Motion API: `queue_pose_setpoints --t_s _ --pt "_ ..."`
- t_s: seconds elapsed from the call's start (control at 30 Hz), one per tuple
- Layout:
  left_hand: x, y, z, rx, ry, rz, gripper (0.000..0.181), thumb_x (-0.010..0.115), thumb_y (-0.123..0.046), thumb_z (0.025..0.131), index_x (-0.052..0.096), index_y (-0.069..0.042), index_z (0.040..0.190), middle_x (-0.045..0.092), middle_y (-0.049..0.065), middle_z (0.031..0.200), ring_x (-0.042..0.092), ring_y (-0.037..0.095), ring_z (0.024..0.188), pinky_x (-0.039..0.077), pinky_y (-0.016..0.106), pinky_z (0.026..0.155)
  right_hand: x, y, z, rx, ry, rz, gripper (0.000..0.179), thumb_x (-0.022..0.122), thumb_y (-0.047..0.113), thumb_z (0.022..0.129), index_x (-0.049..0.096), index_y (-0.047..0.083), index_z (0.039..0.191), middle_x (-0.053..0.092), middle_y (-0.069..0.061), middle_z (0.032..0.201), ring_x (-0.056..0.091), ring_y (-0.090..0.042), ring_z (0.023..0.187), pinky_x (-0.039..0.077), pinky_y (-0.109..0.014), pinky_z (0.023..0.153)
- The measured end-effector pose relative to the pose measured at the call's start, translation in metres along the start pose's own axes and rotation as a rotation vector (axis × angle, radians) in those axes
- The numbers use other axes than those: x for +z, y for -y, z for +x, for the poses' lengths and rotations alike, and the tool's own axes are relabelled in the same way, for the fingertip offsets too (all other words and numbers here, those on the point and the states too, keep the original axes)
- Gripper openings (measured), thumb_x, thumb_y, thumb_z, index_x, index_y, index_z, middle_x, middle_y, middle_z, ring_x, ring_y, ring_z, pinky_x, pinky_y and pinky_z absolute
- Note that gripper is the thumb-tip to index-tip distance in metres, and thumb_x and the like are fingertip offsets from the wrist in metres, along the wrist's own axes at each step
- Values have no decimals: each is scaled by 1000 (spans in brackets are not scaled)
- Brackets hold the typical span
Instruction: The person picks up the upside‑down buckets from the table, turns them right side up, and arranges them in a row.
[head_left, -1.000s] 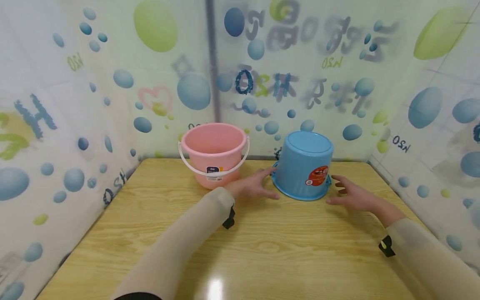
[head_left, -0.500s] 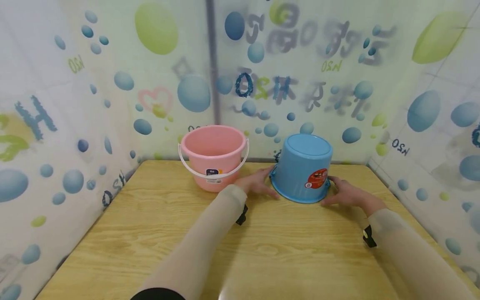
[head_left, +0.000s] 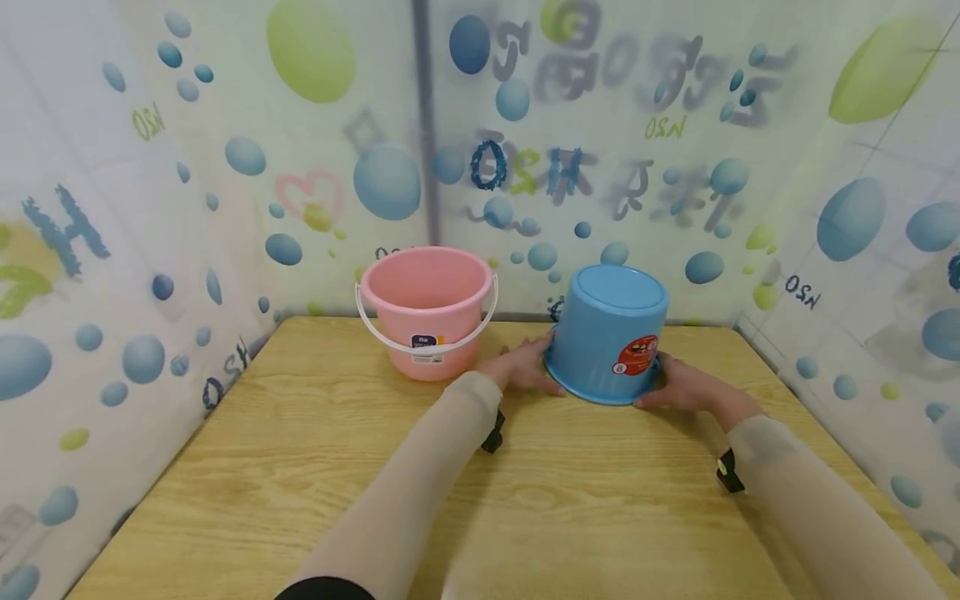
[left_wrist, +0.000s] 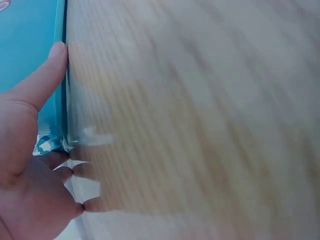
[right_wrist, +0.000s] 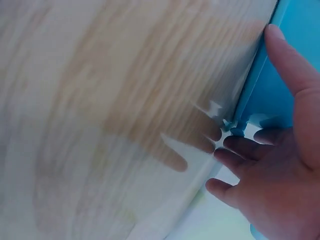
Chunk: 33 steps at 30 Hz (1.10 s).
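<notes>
The blue bucket (head_left: 600, 342) stands upside down on the bench (head_left: 585, 508), right between the left hand (head_left: 525, 367) and right hand (head_left: 686, 387), fingers (right_wrist: 247, 148) spread wide, thumbs (left_wrist: 42, 80) at its rim.

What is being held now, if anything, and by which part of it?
No closed grip shows: the left hand and right hand only touch the upturned blue bucket, at opposite sides of its lower rim.

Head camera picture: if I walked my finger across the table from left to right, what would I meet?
Pink bucket, left hand, upside-down blue bucket, right hand.
</notes>
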<state>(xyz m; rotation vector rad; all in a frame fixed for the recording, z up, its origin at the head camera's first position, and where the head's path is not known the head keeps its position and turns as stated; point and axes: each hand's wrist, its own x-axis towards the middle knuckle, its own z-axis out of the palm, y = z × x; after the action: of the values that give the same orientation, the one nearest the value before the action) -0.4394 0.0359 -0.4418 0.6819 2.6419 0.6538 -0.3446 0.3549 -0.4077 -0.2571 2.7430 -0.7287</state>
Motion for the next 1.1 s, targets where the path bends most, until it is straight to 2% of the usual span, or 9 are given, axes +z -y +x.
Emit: queue_pose_setpoints --t_s 0.23,0.3,0.43,0.67,0.87,1.1 --pt "-10 -10 -28 83 -55 -146 123 89 -45 93 3 -23 179 19 16 184 21 34 171 23 54 139 0 2 -4 -29 -24 7 131 83 57 96 1 -15 169 14 -44 174 20 -65 160 22 -76 129" --pt "-12 -9 -33 102 -63 -188 121 89 -41 94 4 -21 179 20 17 184 23 33 170 26 50 138 -1 3 -6 -28 -34 14 132 81 60 95 0 -13 170 14 -42 175 21 -65 160 24 -77 128" --pt "-15 -6 -42 156 -60 -275 120 88 -38 96 3 -16 179 17 17 184 22 34 170 25 51 138 -2 7 -11 -42 -59 32 130 78 63 97 -2 -6 173 13 -40 176 19 -66 160 25 -78 127" --pt "-15 3 -50 246 -43 -373 121 86 -39 97 0 -18 179 12 9 186 20 33 171 27 56 137 2 8 -18 -104 -108 59 121 74 58 102 -3 1 175 13 -40 177 21 -66 160 27 -80 125" --pt "-17 4 -55 236 -65 -406 121 86 -43 97 -1 -22 179 11 7 187 17 34 172 24 59 137 3 10 -24 -154 -151 118 114 74 47 105 -6 5 176 12 -38 178 25 -69 156 32 -82 121" --pt "-22 2 -65 211 -114 -427 118 84 -51 96 0 -38 177 10 2 187 12 32 173 21 61 138 1 17 -31 -188 -190 176 109 72 40 108 -5 8 177 11 -35 180 27 -68 157 33 -82 120"
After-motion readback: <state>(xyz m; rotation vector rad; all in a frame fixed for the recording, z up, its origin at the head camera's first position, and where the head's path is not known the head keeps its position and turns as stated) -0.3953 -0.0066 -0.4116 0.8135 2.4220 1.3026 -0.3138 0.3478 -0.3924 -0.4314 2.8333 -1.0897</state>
